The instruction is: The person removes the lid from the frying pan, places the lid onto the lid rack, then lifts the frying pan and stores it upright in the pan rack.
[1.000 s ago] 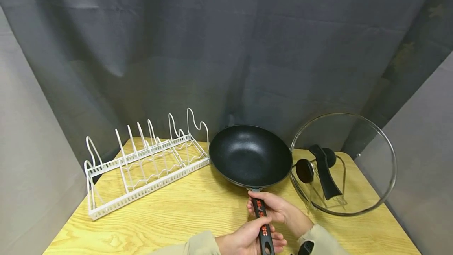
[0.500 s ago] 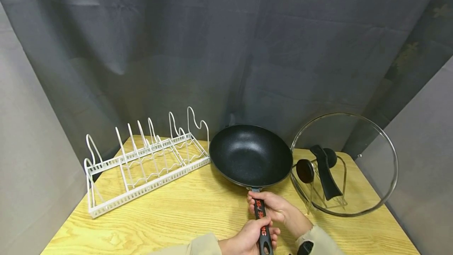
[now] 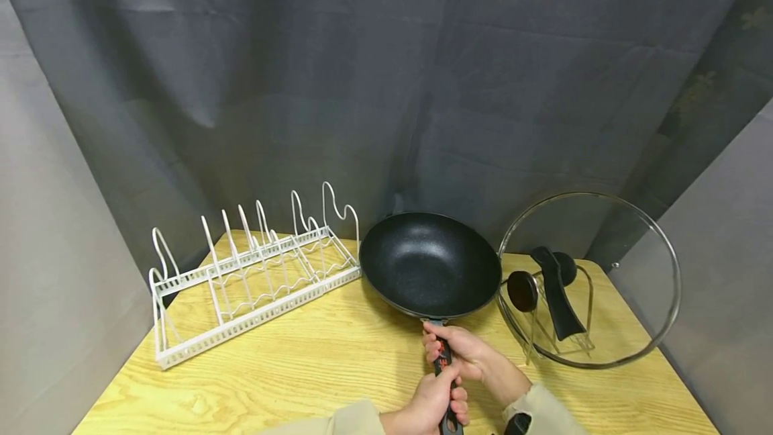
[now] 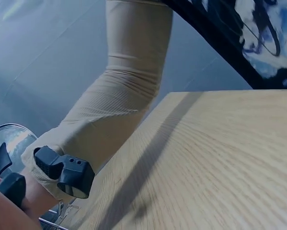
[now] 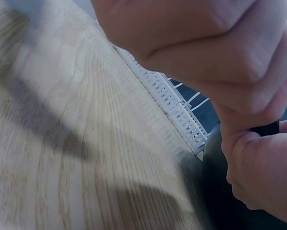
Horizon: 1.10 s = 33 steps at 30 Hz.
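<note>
A black wok (image 3: pixel 430 267) faces up in the middle of the head view, its handle (image 3: pixel 443 358) with red lettering pointing toward me. My right hand (image 3: pixel 464 353) grips that handle close to the pan, thumb along the top. Lower down, my left hand (image 3: pixel 427 403) wraps its fingers round the handle near its end. In the right wrist view the curled left hand (image 5: pixel 200 52) appears above the right hand (image 5: pixel 263 172), with the dark wok (image 5: pixel 217 184) behind. The left wrist view shows the black handle end (image 4: pixel 13 188) beside the left hand (image 4: pixel 4 211).
Left of the wok stands a white wire rack (image 3: pixel 253 319) with upright dividers, its corner close to the wok's rim. To the right, a large glass lid (image 3: pixel 668 247) with a black knob handle (image 3: pixel 558 297) leans upright in a metal stand (image 3: pixel 588 301). A grey curtain (image 3: pixel 386 86) hangs behind.
My left hand's fingers, looser and more extended before, have closed round the lower handle. The right hand's fingers have curled further round it too. The wok stays in about the same place.
</note>
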{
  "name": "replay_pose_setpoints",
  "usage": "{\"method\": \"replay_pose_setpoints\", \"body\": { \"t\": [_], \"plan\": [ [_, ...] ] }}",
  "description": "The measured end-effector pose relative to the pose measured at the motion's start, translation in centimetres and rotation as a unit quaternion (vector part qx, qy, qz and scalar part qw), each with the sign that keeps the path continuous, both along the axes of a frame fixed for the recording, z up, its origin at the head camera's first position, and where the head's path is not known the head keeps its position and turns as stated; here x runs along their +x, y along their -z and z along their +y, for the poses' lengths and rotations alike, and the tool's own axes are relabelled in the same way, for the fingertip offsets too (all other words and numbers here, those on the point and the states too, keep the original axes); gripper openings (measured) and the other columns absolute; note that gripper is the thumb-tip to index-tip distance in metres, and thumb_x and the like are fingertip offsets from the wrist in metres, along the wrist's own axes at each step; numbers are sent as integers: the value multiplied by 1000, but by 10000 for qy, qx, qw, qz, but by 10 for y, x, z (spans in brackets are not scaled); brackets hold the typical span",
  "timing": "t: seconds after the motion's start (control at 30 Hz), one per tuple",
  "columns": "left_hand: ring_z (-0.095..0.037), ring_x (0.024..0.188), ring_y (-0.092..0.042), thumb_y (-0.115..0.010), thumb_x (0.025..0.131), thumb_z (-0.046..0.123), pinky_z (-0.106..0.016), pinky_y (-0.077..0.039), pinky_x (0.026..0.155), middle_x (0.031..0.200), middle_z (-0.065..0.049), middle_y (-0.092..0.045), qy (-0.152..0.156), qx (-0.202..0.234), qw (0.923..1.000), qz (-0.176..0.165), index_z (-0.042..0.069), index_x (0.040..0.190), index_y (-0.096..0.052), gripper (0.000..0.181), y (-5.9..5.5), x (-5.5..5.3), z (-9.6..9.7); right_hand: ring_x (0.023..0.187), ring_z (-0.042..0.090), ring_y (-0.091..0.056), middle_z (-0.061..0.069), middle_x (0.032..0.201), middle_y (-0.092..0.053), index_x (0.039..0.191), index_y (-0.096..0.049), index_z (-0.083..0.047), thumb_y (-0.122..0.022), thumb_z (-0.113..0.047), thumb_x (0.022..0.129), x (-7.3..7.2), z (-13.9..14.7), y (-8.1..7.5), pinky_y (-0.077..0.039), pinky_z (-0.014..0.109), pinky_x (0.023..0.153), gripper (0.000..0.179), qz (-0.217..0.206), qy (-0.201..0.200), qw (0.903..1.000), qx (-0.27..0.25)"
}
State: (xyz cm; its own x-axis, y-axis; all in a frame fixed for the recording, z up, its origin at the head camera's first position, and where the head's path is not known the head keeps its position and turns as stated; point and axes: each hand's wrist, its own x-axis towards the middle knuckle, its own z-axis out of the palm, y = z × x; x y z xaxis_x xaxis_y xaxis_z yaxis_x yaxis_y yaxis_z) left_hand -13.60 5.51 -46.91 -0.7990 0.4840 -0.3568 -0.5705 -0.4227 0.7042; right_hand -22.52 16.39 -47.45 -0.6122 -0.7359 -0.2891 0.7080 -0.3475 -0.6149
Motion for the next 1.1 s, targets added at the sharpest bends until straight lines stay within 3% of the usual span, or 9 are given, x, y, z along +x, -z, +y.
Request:
{"method": "replay_pose_setpoints", "body": {
  "t": [0.2,0.47,0.9,1.1],
  "plan": [
    [-3,41,-31,-48,94,23,-16,-34,44,54,9,-30,-479,-467,9969,419,19,68,-36,29,4,2,4,57,0,-47,-8,67,-43,81,-43,-11,-25,-18,106,2,-2,3,-41,10,56,31,232,204,9995,3],
    [-3,38,-38,-51,91,18,-18,-38,41,51,6,-37,-621,-747,9913,888,10,79,-51,15,7,2,5,56,-1,-47,-9,67,-44,84,-41,-10,-26,-19,106,5,-5,5,-41,10,55,28,251,386,9989,-123],
    [-3,41,-36,-52,88,17,-17,-38,41,52,7,-36,-546,-756,9925,787,14,71,-44,19,5,0,7,54,-1,-47,-8,67,-45,86,-43,-8,-32,-19,105,4,-5,1,-42,11,51,25,398,682,9969,33],
    [-3,40,-38,-52,90,19,-17,-39,41,54,7,-38,-509,-696,9922,899,6,88,-55,13,3,-1,6,54,-1,-49,-8,67,-45,87,-43,-8,-30,-19,105,3,-5,-5,-42,11,52,25,451,630,9969,-118]
  ]
}}
